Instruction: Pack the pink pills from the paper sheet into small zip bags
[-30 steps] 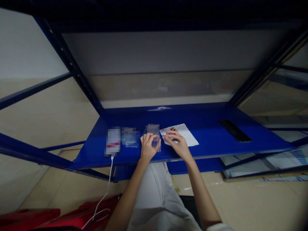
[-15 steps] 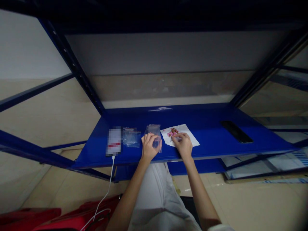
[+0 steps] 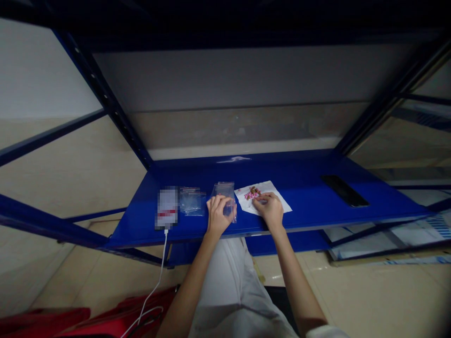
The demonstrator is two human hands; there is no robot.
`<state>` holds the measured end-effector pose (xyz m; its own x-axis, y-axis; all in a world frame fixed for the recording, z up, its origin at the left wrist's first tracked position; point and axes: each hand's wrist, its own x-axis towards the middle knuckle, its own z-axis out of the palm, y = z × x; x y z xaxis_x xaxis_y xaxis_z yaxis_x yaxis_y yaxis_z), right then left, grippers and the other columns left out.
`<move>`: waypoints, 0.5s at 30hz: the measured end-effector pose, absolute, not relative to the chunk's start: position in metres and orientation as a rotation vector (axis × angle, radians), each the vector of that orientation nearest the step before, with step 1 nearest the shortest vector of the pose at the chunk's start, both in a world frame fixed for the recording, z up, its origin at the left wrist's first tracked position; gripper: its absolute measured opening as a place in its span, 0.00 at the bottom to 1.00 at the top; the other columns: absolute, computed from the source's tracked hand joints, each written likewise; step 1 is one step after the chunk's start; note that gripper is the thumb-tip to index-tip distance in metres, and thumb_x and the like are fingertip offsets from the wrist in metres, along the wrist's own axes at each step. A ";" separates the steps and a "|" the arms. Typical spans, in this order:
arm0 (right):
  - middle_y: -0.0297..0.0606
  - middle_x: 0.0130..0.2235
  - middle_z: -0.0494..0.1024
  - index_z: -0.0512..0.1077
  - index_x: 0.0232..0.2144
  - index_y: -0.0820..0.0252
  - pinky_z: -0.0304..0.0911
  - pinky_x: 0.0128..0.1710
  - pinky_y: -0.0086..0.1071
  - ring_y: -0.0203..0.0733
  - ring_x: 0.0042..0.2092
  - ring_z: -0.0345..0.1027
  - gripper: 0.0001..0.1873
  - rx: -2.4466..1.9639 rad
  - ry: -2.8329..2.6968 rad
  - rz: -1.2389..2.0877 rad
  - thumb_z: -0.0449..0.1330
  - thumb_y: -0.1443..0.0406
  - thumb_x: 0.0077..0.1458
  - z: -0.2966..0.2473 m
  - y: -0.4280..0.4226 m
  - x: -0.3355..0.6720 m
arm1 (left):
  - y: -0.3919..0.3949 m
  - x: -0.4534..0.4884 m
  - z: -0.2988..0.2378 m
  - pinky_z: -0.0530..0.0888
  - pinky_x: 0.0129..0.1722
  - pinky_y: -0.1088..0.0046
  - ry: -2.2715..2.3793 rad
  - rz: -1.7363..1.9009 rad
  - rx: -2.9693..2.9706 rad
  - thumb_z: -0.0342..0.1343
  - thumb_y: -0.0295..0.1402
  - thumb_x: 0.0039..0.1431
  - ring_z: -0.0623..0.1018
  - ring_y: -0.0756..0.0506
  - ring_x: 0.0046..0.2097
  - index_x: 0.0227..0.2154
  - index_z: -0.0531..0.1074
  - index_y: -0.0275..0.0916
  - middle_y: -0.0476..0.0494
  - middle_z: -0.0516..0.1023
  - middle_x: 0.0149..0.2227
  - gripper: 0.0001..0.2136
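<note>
My left hand (image 3: 219,213) is closed on a small clear zip bag (image 3: 230,191) at the front of the blue shelf, and its fingers hide part of the bag. To the right lies a white paper sheet (image 3: 273,188) bearing a little heap of pink and brownish bead-like pieces (image 3: 252,192). Over the sheet's front part, my right hand (image 3: 271,209) has thumb and fingertips pinched together at the edge of the heap. Whatever sits between those fingertips is too small to make out. More clear zip bags (image 3: 193,203) lie left of my left hand.
A blurred-out phone-like item (image 3: 167,206) with a white cable (image 3: 160,274) lies at the shelf's left. A black phone (image 3: 344,190) rests on the right. Blue rack posts (image 3: 105,96) rise on both sides, and red fabric-like items (image 3: 105,312) are below left.
My right hand has shifted slightly away from the heap, to the right, still pinched. My left hand stays on the bag. The whole view has moved a little.
</note>
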<state>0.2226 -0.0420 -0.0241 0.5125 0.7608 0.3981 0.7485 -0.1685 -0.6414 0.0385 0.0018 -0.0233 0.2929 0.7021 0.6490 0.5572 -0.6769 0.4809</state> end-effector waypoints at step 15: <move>0.39 0.39 0.73 0.77 0.27 0.54 0.62 0.41 0.39 0.43 0.39 0.67 0.04 -1.485 -1.660 0.182 0.63 0.64 0.46 0.012 -0.048 0.174 | 0.003 0.036 -0.026 0.61 0.42 0.66 1.141 1.265 2.434 0.55 0.32 0.49 0.70 0.43 0.41 0.36 0.70 0.40 0.44 0.71 0.35 0.09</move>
<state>0.1738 -0.0479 0.0119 0.0972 0.8619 0.4977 0.7337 0.2758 -0.6209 0.0358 0.0034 -0.0265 0.3472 0.6967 0.6277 0.5524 -0.6928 0.4634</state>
